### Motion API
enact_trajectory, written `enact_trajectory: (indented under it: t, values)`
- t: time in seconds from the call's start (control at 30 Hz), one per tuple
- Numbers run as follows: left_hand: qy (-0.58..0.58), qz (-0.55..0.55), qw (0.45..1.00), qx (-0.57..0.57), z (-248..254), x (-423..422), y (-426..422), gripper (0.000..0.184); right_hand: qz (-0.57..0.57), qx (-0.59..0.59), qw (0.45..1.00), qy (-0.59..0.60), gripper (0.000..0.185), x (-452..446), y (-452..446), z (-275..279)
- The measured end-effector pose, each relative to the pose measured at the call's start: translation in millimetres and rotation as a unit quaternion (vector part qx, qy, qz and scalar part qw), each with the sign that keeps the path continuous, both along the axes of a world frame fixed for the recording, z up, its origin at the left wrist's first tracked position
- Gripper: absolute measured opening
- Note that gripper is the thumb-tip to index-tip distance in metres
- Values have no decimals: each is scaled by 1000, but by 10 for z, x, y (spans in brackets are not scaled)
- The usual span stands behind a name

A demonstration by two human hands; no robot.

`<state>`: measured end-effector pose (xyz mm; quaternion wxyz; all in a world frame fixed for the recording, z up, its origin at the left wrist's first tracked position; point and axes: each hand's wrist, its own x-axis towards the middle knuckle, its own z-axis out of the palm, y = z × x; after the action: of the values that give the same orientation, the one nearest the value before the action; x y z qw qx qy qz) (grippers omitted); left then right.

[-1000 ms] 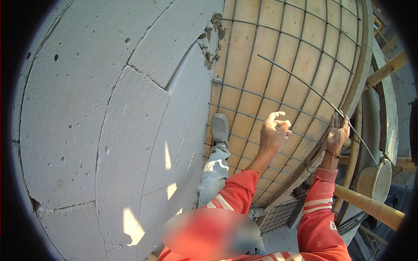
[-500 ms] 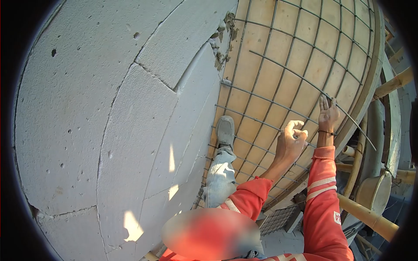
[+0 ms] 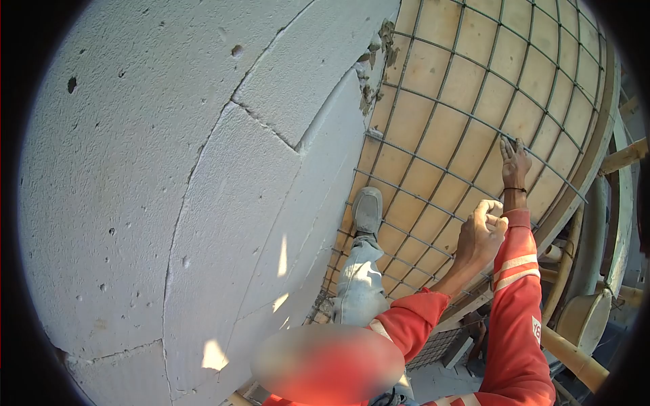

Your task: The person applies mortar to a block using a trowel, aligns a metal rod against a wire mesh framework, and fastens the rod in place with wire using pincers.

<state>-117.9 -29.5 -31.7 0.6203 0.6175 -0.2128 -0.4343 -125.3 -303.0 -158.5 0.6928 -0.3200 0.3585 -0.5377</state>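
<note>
A loose steel rod point(image 3: 467, 114) lies across the steel bar grid point(image 3: 443, 169), over tan boards. Palm up, my right hand point(image 3: 516, 162) is at this rod, its fingers bent up around it near the middle of its length. My left hand point(image 3: 482, 233) hovers over the grid, lower and to the left, beside the right forearm. Its fingers are curled in, with the index finger and thumb close together; whatever is between them is too small to make out.
Pale block wall point(image 3: 223, 189) fills the left side. A shoe point(image 3: 367, 210) rests at the grid's left edge. A wooden edge board point(image 3: 596, 162) curves along the right, with bamboo poles point(image 3: 575, 358) and a round tan container point(image 3: 583, 321) beyond. Another person's arm point(image 3: 479, 338) shows low down.
The rod has shifted left across the grid and now lies nearly in line with its cross bars. My right hand has moved inward from the edge board with it. My left hand stays curled. The view has shifted.
</note>
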Motion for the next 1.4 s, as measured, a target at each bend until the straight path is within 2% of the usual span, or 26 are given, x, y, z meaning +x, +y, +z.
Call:
enact_trajectory:
  t: [0.1, 0.17, 0.3, 0.43, 0.63, 0.77, 0.87, 0.97, 1.1, 1.17, 1.27, 1.4]
  values:
    - [-2, -11, 1000, 3, 53, -14, -31, 40, 6, -23, 1000, 2, 25, -6, -17, -42]
    - [-1, -22, 1000, 2, 82, -32, -60, 40, -5, 7, 1000, -22, 25, -20, -8, -123]
    - [-7, -36, 999, 3, 67, -123, -85, 41, 43, -7, 999, -13, 26, -154, -15, -125]
    - [-19, -47, 999, 6, -3, -193, -108, 41, 12, 4, 999, -37, 27, -69, 80, -142]
    - [-5, -42, 999, -4, -6, -188, -99, 40, -5, 9, 1000, 12, 26, -96, 51, -79]
    - [61, -60, 996, 19, 44, -134, -67, 37, -171, 23, 984, -42, 20, -389, 104, -86]
    - [126, -69, 990, -2, 110, -113, -45, 37, -232, 49, 971, -32, 17, -834, 301, -157]
    - [149, -77, 986, -23, 96, -148, -74, 37, -237, 89, 967, 10, 26, -1244, 588, -255]
    - [134, -83, 987, 5, 97, -299, -122, 39, -241, 108, 964, 9, 31, -1653, 877, -463]
    - [106, -99, 989, 26, 125, -321, -127, 37, -247, 123, 961, 10, 31, -1679, 1013, -479]
    - [69, -122, 990, 27, 73, -388, -115, 34, -191, 129, 973, -5, 33, -1622, 1136, -488]
    - [84, -119, 989, 17, 65, -455, -99, 32, -164, 159, 973, -25, 30, -1339, 1202, -585]
